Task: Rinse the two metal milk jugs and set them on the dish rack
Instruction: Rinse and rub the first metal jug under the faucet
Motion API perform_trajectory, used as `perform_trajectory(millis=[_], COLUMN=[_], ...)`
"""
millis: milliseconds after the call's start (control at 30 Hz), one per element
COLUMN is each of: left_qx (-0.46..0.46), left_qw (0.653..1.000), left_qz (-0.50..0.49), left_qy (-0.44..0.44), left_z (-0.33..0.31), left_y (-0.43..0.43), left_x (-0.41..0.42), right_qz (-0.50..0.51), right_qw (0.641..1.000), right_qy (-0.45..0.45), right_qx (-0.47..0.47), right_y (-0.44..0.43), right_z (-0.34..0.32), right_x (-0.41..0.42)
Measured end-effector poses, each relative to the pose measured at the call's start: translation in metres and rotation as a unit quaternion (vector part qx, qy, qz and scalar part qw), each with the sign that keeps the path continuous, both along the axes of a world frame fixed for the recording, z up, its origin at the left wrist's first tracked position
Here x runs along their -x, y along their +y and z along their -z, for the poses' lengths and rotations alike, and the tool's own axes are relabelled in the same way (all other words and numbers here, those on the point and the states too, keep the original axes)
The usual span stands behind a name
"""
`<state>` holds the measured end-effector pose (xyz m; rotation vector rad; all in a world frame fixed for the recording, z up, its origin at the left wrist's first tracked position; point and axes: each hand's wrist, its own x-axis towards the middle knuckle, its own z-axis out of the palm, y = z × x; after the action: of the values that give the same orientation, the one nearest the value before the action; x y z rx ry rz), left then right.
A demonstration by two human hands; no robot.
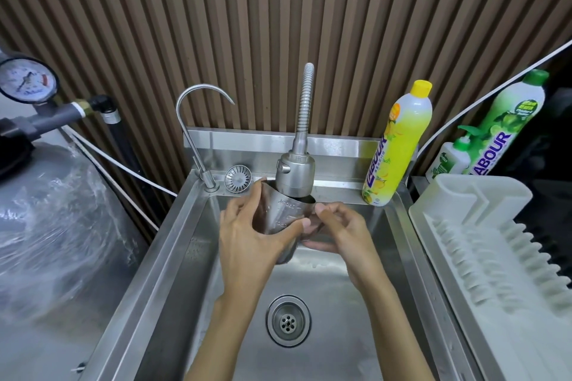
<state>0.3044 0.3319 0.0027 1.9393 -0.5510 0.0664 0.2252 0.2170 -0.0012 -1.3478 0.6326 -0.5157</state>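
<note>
A metal milk jug (283,215) with printed measure marks is held over the steel sink (173,244), its mouth right under the flexible tap head (295,175). My left hand (247,235) grips the jug's body, fingers curled over the rim and thumb across the front. My right hand (339,230) holds the jug's right side, where its fingers hide the metal. Only one jug is in view. The white dish rack (483,244) stands to the right of the sink and holds nothing.
A yellow dish-soap bottle (397,145) stands on the sink's back right corner, with a green bottle (507,120) and a small pump bottle (450,156) behind the rack. A thin curved tap (198,120) and loose strainer (237,179) sit back left. The drain (288,320) lies below my hands.
</note>
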Motion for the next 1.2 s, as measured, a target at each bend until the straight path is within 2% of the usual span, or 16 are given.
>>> perform_trajectory(millis=[133,200,333,433,567,633,733,833,933,1033,1200], left_qx=[-0.006,0.020,0.145,0.206,0.250,0.262,0.202,0.118,0.052,0.025,-0.024], left_qw=[0.998,0.993,0.947,0.921,0.922,0.934,0.973,0.991,0.998,0.999,0.997], left_qz=[0.027,0.061,0.149,0.180,0.165,0.136,0.089,0.053,0.017,-0.021,0.003], left_qy=[0.054,0.096,0.244,0.276,0.243,0.201,0.069,-0.038,-0.040,0.009,0.066], left_z=[0.002,0.002,0.009,0.017,0.021,0.020,0.011,0.009,0.009,0.009,0.014], left_y=[0.000,-0.003,-0.018,-0.030,-0.039,-0.040,-0.030,-0.017,-0.007,-0.002,-0.007], left_x=[0.007,0.010,0.011,0.008,0.003,0.001,0.000,-0.001,0.001,0.007,0.017], right_qz=[0.043,0.066,0.119,0.140,0.114,0.076,0.014,-0.006,-0.016,0.006,0.045], right_qw=[0.992,0.979,0.939,0.924,0.969,0.986,0.996,0.994,0.997,1.000,0.989], right_qy=[0.071,0.108,0.146,0.140,0.020,-0.027,-0.081,-0.094,-0.066,0.000,0.100], right_qx=[0.096,0.160,0.288,0.327,0.219,0.147,0.027,-0.052,-0.046,0.000,0.103], right_y=[-0.007,-0.013,-0.013,-0.008,-0.011,-0.012,-0.014,-0.011,-0.004,-0.003,-0.015], right_z=[-0.016,-0.022,-0.035,-0.038,-0.027,-0.020,-0.004,0.008,0.009,0.004,-0.019], right_x=[0.007,0.010,0.016,0.017,0.013,0.007,-0.003,-0.006,-0.002,0.002,0.014])
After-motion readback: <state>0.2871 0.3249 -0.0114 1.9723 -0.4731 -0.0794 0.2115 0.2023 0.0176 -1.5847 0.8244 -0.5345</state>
